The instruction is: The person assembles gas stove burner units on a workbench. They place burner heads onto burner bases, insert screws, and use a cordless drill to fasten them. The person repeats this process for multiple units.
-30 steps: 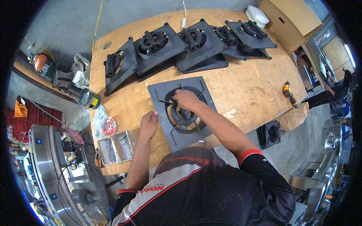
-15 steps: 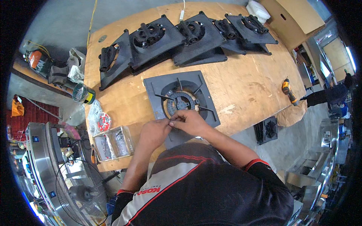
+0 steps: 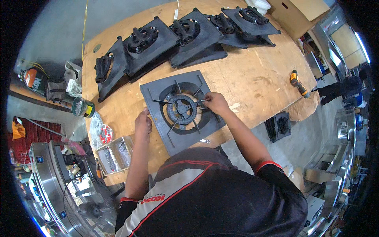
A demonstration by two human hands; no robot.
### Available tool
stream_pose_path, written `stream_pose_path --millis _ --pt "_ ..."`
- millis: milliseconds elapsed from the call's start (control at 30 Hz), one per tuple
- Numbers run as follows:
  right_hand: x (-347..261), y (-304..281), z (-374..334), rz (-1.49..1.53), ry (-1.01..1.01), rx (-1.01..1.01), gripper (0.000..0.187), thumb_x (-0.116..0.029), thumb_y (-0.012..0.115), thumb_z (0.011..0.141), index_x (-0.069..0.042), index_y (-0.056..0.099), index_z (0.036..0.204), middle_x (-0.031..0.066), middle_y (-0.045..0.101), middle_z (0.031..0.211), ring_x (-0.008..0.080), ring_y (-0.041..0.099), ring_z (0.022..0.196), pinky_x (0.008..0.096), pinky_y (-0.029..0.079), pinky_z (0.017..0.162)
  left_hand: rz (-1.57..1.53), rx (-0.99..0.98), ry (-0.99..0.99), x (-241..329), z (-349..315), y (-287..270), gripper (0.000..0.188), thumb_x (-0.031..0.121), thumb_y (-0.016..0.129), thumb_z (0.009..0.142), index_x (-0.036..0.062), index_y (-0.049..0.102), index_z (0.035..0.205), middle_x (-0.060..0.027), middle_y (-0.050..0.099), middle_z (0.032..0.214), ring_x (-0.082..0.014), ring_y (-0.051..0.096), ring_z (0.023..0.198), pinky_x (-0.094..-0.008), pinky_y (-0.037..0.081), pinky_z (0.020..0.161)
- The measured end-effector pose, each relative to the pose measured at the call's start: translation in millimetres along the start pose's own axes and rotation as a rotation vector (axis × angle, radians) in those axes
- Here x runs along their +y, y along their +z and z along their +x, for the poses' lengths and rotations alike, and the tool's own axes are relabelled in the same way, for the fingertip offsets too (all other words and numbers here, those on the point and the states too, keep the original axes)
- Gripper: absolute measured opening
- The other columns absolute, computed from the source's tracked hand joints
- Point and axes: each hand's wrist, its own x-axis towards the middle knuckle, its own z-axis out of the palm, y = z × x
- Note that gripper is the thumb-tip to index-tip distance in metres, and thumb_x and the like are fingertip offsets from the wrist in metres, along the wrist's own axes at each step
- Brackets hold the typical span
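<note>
A square black cast-iron burner plate [image 3: 160,130] lies in front of me, with pot-support prongs and a round burner [image 3: 182,108] at its centre. My right hand [image 3: 216,103] reaches over the plate's right side. Its thumb and fingers are pinched near the burner's right edge, on something too small and dark to name. My left hand [image 3: 143,124] is at the plate's left edge, its fingers curled against the rim. Near the front edge of the table, a silver wrench [image 3: 205,141] shows partly beside the plate.
Several black burner plates [image 3: 152,47] lie overlapping along the table's far side. At the left are a divided box of small parts [image 3: 114,158], a red and white roll [image 3: 105,134] and a dark tub [image 3: 83,107]. A yellow-black cordless drill [image 3: 299,83] lies at the right.
My hands were together over the plate's front part and have parted. The right went to the burner's right side, the left to the plate's left edge. The whole view shifted slightly.
</note>
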Motion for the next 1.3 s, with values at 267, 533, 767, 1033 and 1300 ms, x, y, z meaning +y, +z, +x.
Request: stream_pose_path --millis 267,533,767,1033,1300 --pt "-19 -1 4 -0.209 -0.072 -0.128 0.028 -0.023 0.071 0.074 -0.011 0.069 0.099 0.0172 0.069 0.092 0.0360 0.066 0.089 0.0457 0.053 0.077 0.417 -0.272 0.295 -10 9 4 0.031 0.028 0.063 0.093 -0.0016 0.066 0.101 -0.0028 0.066 0.085 -0.0100 0.056 0.072 -0.0264 0.045 0.066" --pt "-32 -5 0 -0.256 -0.137 -0.148 0.026 -0.020 0.069 0.076 -0.010 0.069 0.099 0.0176 0.068 0.091 0.0362 0.065 0.089 0.0463 0.052 0.078 0.315 -0.328 0.230 -16 9 -5 0.029 0.022 0.061 0.095 -0.0037 0.064 0.107 -0.0040 0.068 0.097 -0.0120 0.059 0.085 -0.0289 0.047 0.079" --pt "-22 4 1 -0.327 -0.265 -0.085 0.024 -0.021 0.070 0.077 -0.009 0.069 0.098 0.0167 0.066 0.092 0.0363 0.064 0.089 0.0457 0.052 0.079 0.352 -0.309 0.281 -12 -1 -3 0.031 0.024 0.059 0.096 -0.0039 0.064 0.109 -0.0045 0.068 0.099 -0.0127 0.059 0.089 -0.0299 0.046 0.082" --pt "-22 1 6 -0.357 -0.244 -0.132 0.025 -0.028 0.072 0.078 -0.010 0.070 0.095 0.0153 0.066 0.091 0.0350 0.064 0.090 0.0453 0.052 0.078 0.464 -0.295 0.273 -7 -4 -4 0.035 0.027 0.057 0.097 -0.0043 0.063 0.111 -0.0056 0.068 0.102 -0.0142 0.059 0.094 -0.0305 0.045 0.087" --pt "-31 -4 8 -0.453 -0.193 -0.211 0.022 -0.025 0.070 0.078 -0.013 0.071 0.096 0.0149 0.067 0.092 0.0345 0.066 0.087 0.0464 0.054 0.075 0.343 -0.298 0.255 -12 -1 -4 0.027 0.020 0.060 0.096 -0.0039 0.064 0.109 -0.0041 0.067 0.095 -0.0122 0.056 0.086 -0.0288 0.045 0.081"
